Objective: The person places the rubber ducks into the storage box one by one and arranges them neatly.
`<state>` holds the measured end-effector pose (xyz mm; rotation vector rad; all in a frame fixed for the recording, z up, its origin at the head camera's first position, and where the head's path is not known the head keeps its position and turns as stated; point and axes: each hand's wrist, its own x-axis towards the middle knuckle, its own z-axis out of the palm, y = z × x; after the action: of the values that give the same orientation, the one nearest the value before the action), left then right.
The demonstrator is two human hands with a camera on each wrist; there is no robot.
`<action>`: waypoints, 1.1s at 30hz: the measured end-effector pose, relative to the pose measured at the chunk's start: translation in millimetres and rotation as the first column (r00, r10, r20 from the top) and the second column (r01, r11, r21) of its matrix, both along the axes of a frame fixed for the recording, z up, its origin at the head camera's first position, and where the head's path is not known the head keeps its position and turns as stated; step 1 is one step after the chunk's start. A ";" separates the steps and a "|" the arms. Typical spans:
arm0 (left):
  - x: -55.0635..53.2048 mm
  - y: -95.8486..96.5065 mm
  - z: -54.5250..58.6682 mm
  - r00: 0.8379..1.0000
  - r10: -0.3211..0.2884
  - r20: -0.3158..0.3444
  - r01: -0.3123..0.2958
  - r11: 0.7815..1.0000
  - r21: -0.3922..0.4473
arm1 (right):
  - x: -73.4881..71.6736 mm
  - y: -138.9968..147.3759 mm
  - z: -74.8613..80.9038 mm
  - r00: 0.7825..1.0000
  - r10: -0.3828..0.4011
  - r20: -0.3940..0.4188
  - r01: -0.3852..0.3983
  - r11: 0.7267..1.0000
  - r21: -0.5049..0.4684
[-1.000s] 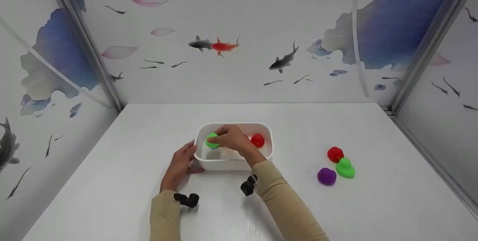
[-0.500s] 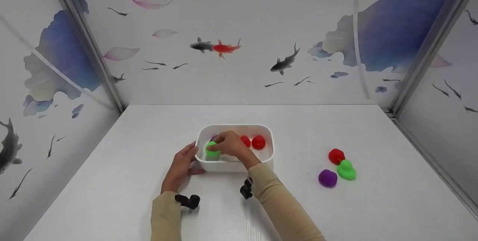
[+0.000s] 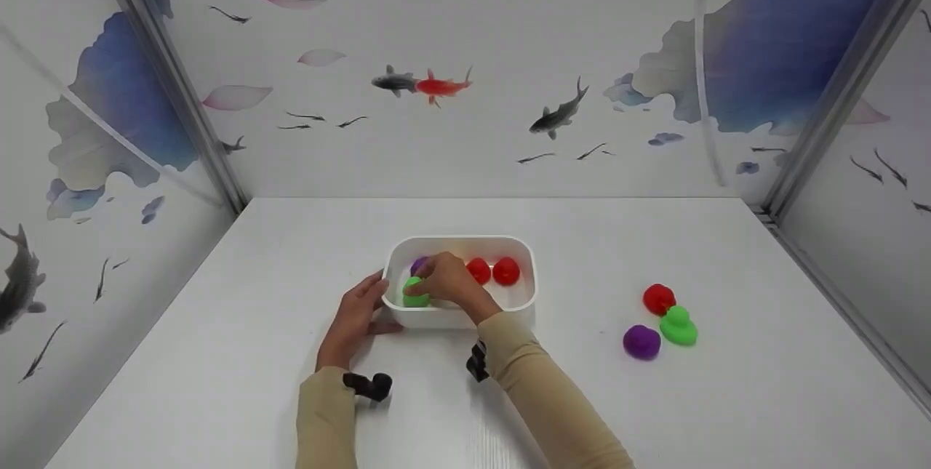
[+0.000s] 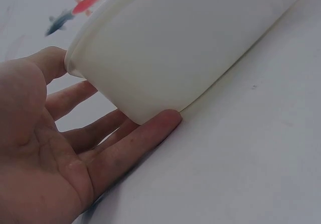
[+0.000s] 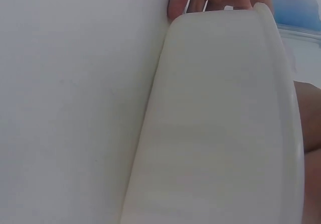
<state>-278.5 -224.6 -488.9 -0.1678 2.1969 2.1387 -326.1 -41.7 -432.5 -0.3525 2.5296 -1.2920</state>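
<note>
A white rectangular box (image 3: 458, 319) stands on the table. At its left end my left hand (image 3: 354, 318) holds it, fingers along the end wall and thumb low by the front corner. In the left wrist view, fingers (image 4: 160, 126) touch the box's wall and base. My right hand (image 3: 451, 280) reaches inside and pinches a small rounded green toy (image 3: 415, 294) near the front left corner. Behind it sits a purple toy (image 3: 417, 265), partly hidden. Two red toys (image 3: 506, 271) lie in the box's right half. The right wrist view shows mostly the box's outer wall (image 5: 215, 123).
Right of the box, a red toy (image 3: 659, 299), a green toy (image 3: 678, 326) with a round top on a wider base, and a purple toy (image 3: 642, 342) lie close together on the white table (image 3: 567, 396). Printed panels (image 3: 480, 156) with metal corner posts enclose the table.
The right hand has brought the green toy nearer the box's front left corner. The purple toy and the second red toy inside now show more. The left hand stays on the box.
</note>
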 end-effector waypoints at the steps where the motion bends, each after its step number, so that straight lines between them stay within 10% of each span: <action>1: -0.2 -0.1 0.5 1.000 0.001 0.000 -0.001 1.000 0.005 | 0.3 -0.7 -0.1 1.000 -0.006 0.007 0.006 1.000 -0.002; 16: 1.3 0.2 -3.0 1.000 0.013 -0.004 -0.013 1.000 -0.002 | 3.9 -2.2 1.6 0.999 0.013 -0.035 -0.010 0.997 0.081; 33: 0.2 -1.4 -2.5 1.000 0.014 0.009 -0.014 1.000 -0.022 | 30.3 59.5 42.3 0.967 0.140 -0.212 -0.130 0.990 0.061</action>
<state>-278.3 -225.9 -491.4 -0.1945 2.2212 2.1171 -295.8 17.8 -390.2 -0.6772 2.6529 -1.1986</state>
